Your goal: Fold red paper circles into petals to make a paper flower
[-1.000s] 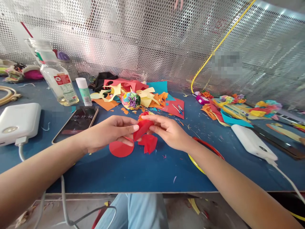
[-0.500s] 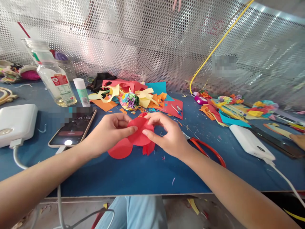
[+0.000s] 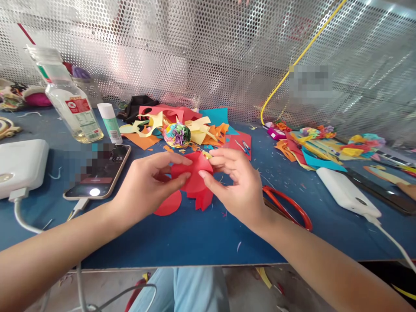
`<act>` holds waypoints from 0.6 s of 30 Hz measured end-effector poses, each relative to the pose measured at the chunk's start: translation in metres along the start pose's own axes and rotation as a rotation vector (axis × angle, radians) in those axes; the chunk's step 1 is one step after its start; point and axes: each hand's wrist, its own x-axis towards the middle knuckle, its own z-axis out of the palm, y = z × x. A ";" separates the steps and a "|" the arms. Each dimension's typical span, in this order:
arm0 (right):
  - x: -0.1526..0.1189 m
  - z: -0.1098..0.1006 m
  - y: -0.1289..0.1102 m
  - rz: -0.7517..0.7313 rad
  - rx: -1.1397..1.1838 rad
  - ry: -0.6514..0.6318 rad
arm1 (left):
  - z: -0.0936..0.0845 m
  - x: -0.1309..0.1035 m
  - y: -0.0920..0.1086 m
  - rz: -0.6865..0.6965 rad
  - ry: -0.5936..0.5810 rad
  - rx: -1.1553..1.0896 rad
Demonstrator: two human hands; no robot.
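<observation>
Between my two hands is a red paper circle (image 3: 194, 175), its surface creased. My left hand (image 3: 151, 180) pinches its left side between thumb and fingers. My right hand (image 3: 232, 180) has thumb and fingertips on its right edge. On the blue table just below lie a flat red circle (image 3: 169, 204), partly behind my left hand, and a folded red paper piece (image 3: 204, 200). Red-handled scissors (image 3: 287, 206) rest by my right wrist, their blades hidden. A multicoloured paper ball (image 3: 177, 135) sits beyond my hands.
Paper scraps (image 3: 151, 123) are heaped behind the ball. At the left stand a glue stick (image 3: 109, 122) and a glass bottle (image 3: 76, 110), near a phone (image 3: 100, 171) and a white power bank (image 3: 22, 167). Another power bank (image 3: 347, 190) lies right, near a person's hand (image 3: 407, 190).
The held red circle, flat before, is now bent and creased. My hands have shifted slightly around it, and the view has moved a little.
</observation>
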 end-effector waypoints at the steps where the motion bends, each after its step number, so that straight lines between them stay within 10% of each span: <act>1: -0.001 0.000 -0.001 -0.043 -0.042 -0.005 | 0.000 0.000 0.000 0.019 -0.001 0.022; 18: -0.003 0.000 -0.008 -0.234 -0.133 -0.110 | -0.003 -0.003 0.004 0.180 -0.148 0.231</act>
